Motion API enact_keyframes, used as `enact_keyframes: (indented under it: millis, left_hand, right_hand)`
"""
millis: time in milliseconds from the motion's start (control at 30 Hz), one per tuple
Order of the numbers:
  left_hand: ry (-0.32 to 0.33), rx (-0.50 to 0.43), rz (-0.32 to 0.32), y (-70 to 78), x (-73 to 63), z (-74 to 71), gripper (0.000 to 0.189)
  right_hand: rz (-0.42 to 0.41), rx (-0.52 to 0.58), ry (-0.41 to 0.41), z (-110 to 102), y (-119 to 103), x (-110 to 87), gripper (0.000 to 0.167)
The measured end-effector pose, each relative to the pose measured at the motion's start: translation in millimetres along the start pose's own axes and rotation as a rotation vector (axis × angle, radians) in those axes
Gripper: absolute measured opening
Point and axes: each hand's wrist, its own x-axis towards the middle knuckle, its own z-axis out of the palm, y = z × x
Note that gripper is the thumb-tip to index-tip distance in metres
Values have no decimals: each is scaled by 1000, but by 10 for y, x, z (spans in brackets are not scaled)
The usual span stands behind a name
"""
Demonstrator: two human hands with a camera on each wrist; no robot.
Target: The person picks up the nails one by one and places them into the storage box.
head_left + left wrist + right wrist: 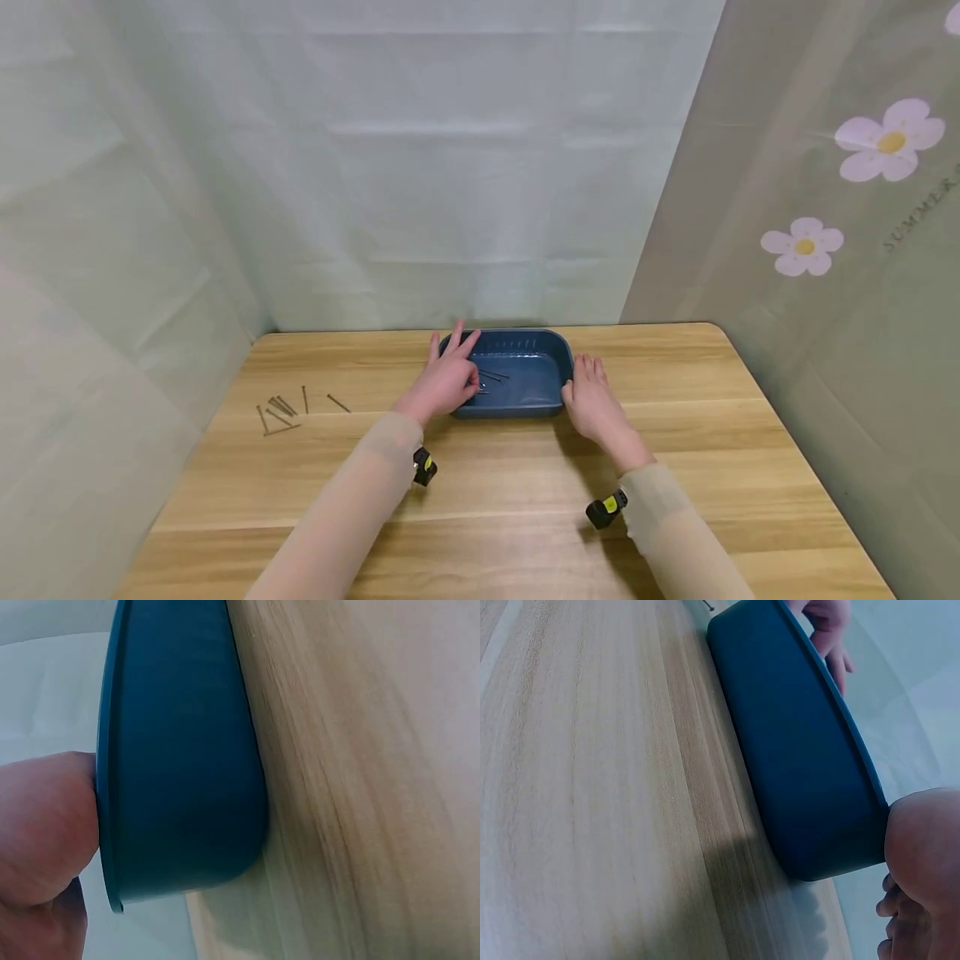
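Left hand [446, 382] over a tray [534, 387] of nails [493, 376]; right hand [597, 407] bracing its far end.
The tray rests on the bench [502, 517] near its back edge, and a few nails lie in its left part. The left grip has thumb and forefinger together, other fingers spread, probably for small work; whether a nail is between them, one cannot tell. The right grip's fingers lie straight along the outer side, thumb at the rim, presumably to keep the tray from sliding. Loose nails [282, 407] lie leftward, apart from the tray.
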Motion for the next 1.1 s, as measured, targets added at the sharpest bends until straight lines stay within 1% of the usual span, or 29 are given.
enact_keyframes:
  millis: [100, 167, 267, 367, 633, 767, 1000, 1100]
  left_hand:
    - [-47, 17, 19, 12, 48, -17, 23]
    - [-73, 55, 41, 18, 81, -25, 26]
    - [-100, 115, 67, 19, 135, -26, 31]
    - [-112, 157, 82, 18, 173, -15, 33]
    - [-107, 226, 101, 36, 215, 17, 34]
    - [-114, 232, 91, 56, 229, 35, 33]
    - [-106, 262, 77, 67, 233, 62, 31]
    - [-110, 259, 76, 71, 232, 65, 31]
  right_hand:
    - [1, -2, -1, -15, -5, 8, 64]
    - [3, -4, 0, -27, -8, 11, 64]
    - [2, -7, 5, -29, -13, 16, 64]
    - [3, -9, 3, -27, -22, 21, 64]
    - [-15, -9, 8, -48, -44, 35, 64]
    - [-6, -8, 4, -53, -44, 30, 64]
    - [1, 9, 5, -48, -44, 17, 63]
    - [2, 13, 7, -37, -34, 15, 63]
